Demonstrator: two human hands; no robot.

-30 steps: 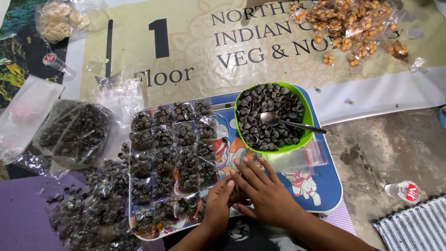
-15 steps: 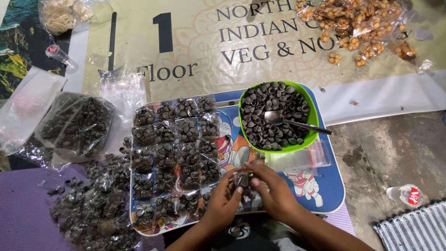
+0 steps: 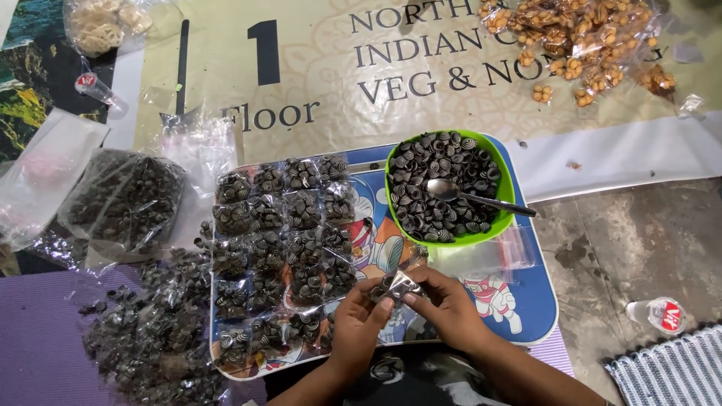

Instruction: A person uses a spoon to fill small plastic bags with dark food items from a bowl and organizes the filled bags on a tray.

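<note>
My left hand [image 3: 359, 322] and my right hand [image 3: 444, 304] meet over the near part of a blue cartoon-printed tray [image 3: 519, 316]. Together they pinch a small clear packet [image 3: 397, 282] filled with dark spiral-shaped snacks. Just beyond my hands stands a green bowl [image 3: 449, 188] full of the same dark spirals, with a metal spoon [image 3: 481, 197] lying in it. Several filled small packets [image 3: 282, 233] lie in rows on the left half of the tray.
A heap of filled packets [image 3: 154, 342] lies left of the tray, beside a larger bag of dark spirals [image 3: 124, 199]. Empty clear bags [image 3: 489, 256] rest by the bowl. Orange snack packets [image 3: 587, 37] sit far right on a printed banner. A small bottle [image 3: 658, 314] lies near right.
My hands have lifted slightly off the tray and now hold the small packet up between the fingertips. The view has shifted a little.
</note>
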